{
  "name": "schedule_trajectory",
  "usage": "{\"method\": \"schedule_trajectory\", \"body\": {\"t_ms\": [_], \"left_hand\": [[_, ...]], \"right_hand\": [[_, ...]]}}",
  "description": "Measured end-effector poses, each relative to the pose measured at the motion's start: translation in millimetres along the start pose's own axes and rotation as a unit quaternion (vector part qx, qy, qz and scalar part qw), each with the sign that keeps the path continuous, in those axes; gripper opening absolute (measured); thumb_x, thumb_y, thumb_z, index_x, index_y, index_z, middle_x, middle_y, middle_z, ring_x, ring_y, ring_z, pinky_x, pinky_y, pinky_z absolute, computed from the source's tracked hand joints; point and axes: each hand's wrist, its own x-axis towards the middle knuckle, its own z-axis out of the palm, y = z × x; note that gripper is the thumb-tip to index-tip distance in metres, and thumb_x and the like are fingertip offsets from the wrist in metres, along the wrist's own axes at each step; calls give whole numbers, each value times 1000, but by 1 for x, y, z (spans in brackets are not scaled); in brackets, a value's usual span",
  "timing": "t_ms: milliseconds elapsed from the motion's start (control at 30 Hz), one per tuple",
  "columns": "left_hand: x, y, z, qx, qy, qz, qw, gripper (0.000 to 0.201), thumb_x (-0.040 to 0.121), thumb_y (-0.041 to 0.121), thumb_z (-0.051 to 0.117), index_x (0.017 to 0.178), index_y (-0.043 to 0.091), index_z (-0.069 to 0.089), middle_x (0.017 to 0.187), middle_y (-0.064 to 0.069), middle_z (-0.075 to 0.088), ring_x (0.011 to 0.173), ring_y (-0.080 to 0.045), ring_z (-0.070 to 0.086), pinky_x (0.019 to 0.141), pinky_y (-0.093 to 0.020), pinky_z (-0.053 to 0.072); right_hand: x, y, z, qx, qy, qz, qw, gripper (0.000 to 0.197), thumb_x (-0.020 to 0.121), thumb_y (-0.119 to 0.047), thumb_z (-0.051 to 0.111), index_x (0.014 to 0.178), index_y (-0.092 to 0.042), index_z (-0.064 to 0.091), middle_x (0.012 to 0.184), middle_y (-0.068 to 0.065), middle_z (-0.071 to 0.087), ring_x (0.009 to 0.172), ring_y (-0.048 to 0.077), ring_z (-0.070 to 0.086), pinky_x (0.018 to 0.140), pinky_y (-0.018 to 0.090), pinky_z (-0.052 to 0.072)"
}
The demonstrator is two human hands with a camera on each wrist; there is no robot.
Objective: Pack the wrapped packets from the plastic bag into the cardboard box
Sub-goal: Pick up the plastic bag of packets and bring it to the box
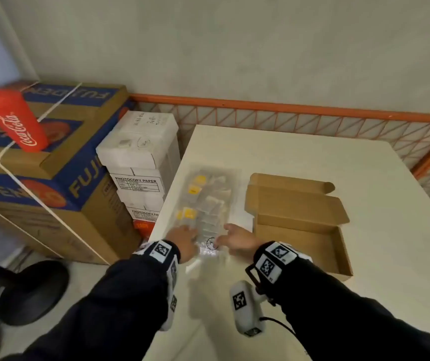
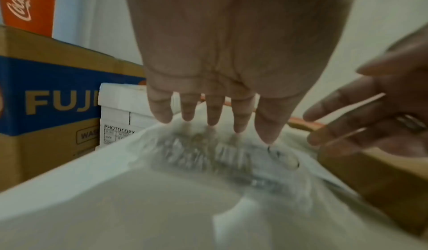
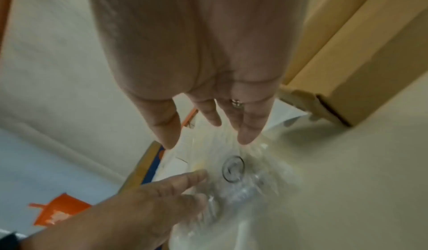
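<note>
The plastic bag (image 1: 210, 204) looks thin, slippery and limp. Left hand (image 1: 182, 239) and right hand (image 1: 236, 239) fingers (image 2: 266, 126) extend, holding nothing; pinch its 6 o'clock edge.

Stacked boxes and a red cup beside a white table

A large brown and blue carton (image 1: 39, 162) marked FUJI, bound with white strapping, stands left of the white table (image 1: 312, 157); a red Coca-Cola cup (image 1: 13, 121) with a straw stands on top of it. Between the carton and the table rise stacked white photocopy paper boxes (image 1: 138, 165). An orange-framed mesh rail (image 1: 286, 113) runs along the pale wall behind. A black round base (image 1: 33, 290) sits on the floor at lower left.
</note>
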Motion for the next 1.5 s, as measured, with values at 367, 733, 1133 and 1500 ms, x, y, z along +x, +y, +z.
{"method": "schedule_trajectory", "body": {"t_ms": [367,733,1133,1500], "left_hand": [[-36,-9,12,-60,29,-14,998,66,77,27,53,138,25,28,145,5,31,131,-22,34,105,-38,39],[-53,24,-59,-111,72,55,990,60,75,25,43,135,23,37,138,-9,42,131,-30,36,106,-45,36],[-72,119,-59,121,62,167,976,27,85,5,38,79,24,56,86,7,59,89,-15,55,113,-50,-2],[-71,142,-57,44,61,177,981,31,77,-5,46,80,23,35,69,5,39,57,-10,34,53,-22,27]], "right_hand": [[28,3,19,42,37,111,992,26,90,-14,51,66,-18,45,67,0,49,55,10,46,51,20,40],[-53,-27,1,-344,44,-170,922,35,94,-5,35,119,-15,57,117,9,58,102,25,55,81,28,41],[-167,52,-98,-415,64,-136,898,27,89,0,41,96,-13,64,79,-13,44,68,2,42,61,16,32],[-191,101,-175,-374,212,-49,901,27,92,-3,44,97,-15,67,79,-7,43,80,17,50,72,24,36]]}}
